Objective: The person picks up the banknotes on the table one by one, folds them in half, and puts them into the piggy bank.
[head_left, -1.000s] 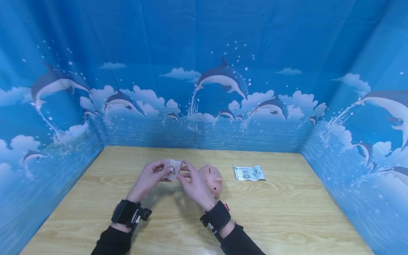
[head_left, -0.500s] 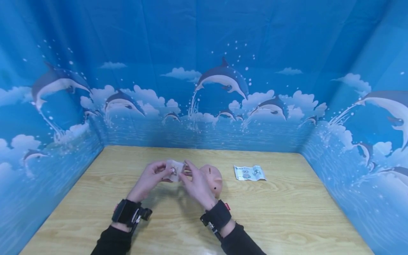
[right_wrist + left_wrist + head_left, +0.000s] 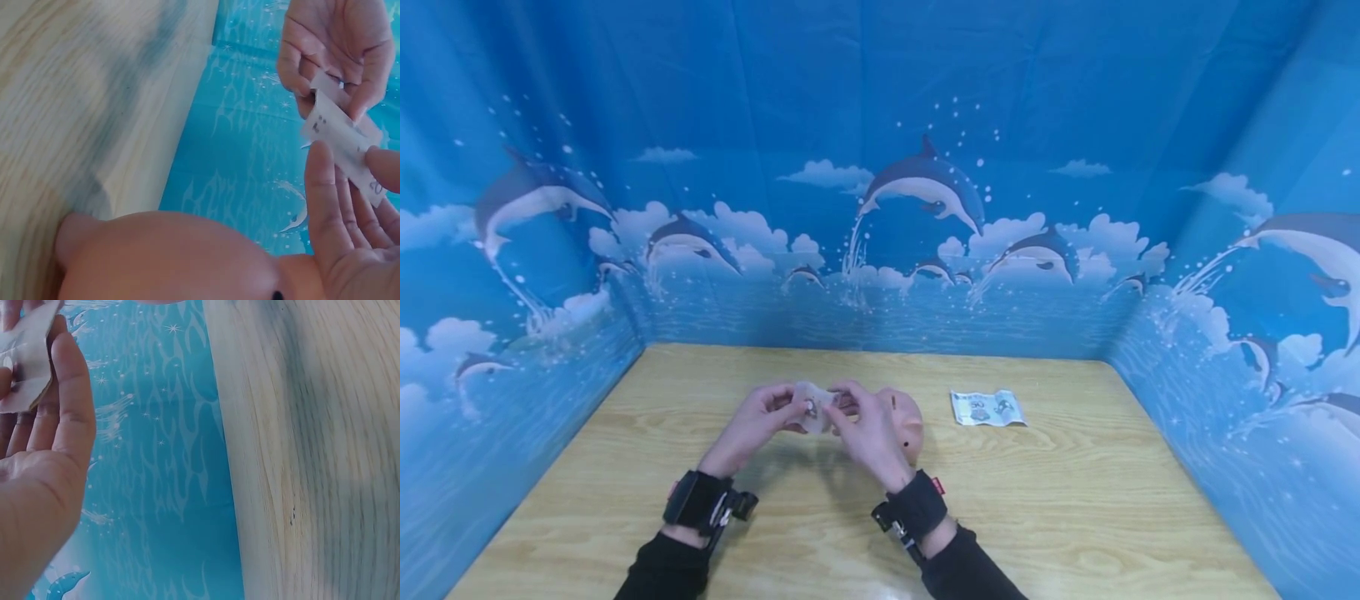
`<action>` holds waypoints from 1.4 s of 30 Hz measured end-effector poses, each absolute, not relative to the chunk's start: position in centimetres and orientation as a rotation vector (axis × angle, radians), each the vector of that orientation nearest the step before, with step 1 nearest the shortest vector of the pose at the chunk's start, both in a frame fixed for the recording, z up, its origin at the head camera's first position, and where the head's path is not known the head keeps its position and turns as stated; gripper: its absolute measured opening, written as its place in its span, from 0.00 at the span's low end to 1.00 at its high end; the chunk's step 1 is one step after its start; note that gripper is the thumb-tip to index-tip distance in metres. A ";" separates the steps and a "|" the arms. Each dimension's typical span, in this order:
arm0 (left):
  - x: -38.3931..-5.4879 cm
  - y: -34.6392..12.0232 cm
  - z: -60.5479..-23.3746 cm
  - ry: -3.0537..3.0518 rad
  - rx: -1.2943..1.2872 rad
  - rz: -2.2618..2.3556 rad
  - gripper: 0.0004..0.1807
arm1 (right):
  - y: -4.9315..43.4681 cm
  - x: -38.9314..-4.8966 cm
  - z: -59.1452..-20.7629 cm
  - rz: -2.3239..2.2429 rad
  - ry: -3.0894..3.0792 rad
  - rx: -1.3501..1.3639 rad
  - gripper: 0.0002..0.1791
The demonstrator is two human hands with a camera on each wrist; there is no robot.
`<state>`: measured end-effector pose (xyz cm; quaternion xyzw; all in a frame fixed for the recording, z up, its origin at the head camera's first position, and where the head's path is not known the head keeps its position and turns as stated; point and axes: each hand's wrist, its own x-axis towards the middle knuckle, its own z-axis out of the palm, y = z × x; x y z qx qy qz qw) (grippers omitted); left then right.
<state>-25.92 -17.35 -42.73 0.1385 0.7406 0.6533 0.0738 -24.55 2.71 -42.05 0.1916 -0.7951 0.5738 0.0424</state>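
Note:
A small folded banknote (image 3: 808, 398) is held up over the table between both hands. My left hand (image 3: 757, 420) pinches its left side, thumb on the near face and fingers behind. Thumb and fingers of my right hand (image 3: 871, 432) grip the other end. In the right wrist view the banknote (image 3: 340, 139) shows a folded flap, with printed marks on its pale face. Just beyond the right hand stands a pink piggy bank (image 3: 910, 419), partly hidden by that hand; a dark slot shows on its top. The left wrist view catches the banknote (image 3: 30, 356) at its upper left corner.
Another banknote (image 3: 988, 407), marked 50 and slightly wavy, lies flat on the wooden table (image 3: 1075, 500) right of the piggy bank. A blue dolphin-print curtain (image 3: 880, 317) encloses the table at the back and sides.
My right hand has shifted slightly and its thumb now lies further over the banknote's right part. Less of the banknote shows flat, and it looks more bent. The left hand has barely moved.

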 end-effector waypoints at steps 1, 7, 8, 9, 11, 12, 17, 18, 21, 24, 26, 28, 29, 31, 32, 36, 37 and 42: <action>-25.9 -17.4 -42.7 2.231 0.414 1.962 0.23 | 2.7 -24.5 -42.0 1.756 -2.433 0.573 0.16; -25.8 -17.4 -42.8 2.267 0.407 1.962 0.23 | 2.7 -24.3 -41.7 1.747 -2.431 0.519 0.13; -25.8 -17.4 -42.8 2.277 0.398 1.960 0.23 | 2.7 -24.3 -41.7 1.734 -2.434 0.512 0.12; -25.9 -17.3 -42.8 2.291 0.383 1.957 0.24 | 2.7 -24.3 -41.6 1.724 -2.434 0.507 0.12; -26.0 -17.2 -42.8 2.336 0.348 1.944 0.25 | 2.8 -24.3 -41.4 1.708 -2.429 0.496 0.12; -26.0 -17.1 -42.8 2.363 0.330 1.940 0.25 | 2.8 -24.3 -41.3 1.700 -2.424 0.495 0.12; -26.0 -16.7 -42.7 2.506 0.316 1.930 0.22 | 3.0 -24.3 -41.2 1.667 -2.407 0.464 0.10; -25.9 -16.7 -42.7 2.530 0.329 1.930 0.21 | 3.0 -24.4 -41.2 1.664 -2.408 0.456 0.10; -25.7 -16.5 -42.6 2.604 0.363 1.916 0.20 | 3.0 -24.4 -41.1 1.651 -2.414 0.427 0.11; -25.6 -16.4 -42.5 2.664 0.397 1.911 0.19 | 3.1 -24.6 -41.1 1.645 -2.397 0.429 0.13; -25.6 -16.3 -42.5 2.717 0.449 1.894 0.19 | 3.2 -24.7 -41.0 1.628 -2.380 0.436 0.13; -25.5 -16.1 -42.5 2.771 0.511 1.867 0.19 | 3.4 -24.8 -41.0 1.616 -2.365 0.447 0.13; -25.5 -16.0 -42.4 2.794 0.542 1.853 0.20 | 3.4 -24.8 -41.0 1.609 -2.363 0.448 0.13; -25.4 -15.9 -42.4 2.823 0.603 1.829 0.21 | 3.6 -24.8 -41.0 1.611 -2.357 0.461 0.13; -25.3 -15.8 -42.4 2.827 0.625 1.823 0.21 | 3.6 -24.8 -41.0 1.618 -2.356 0.472 0.13; -25.1 -15.4 -42.3 2.818 0.672 1.829 0.24 | 3.7 -24.9 -41.0 1.650 -2.339 0.533 0.13; -25.0 -15.4 -42.2 2.812 0.675 1.831 0.24 | 3.7 -24.9 -41.0 1.653 -2.330 0.552 0.13; -25.0 -15.1 -42.3 2.771 0.704 1.848 0.23 | 3.6 -24.9 -41.2 1.677 -2.294 0.619 0.13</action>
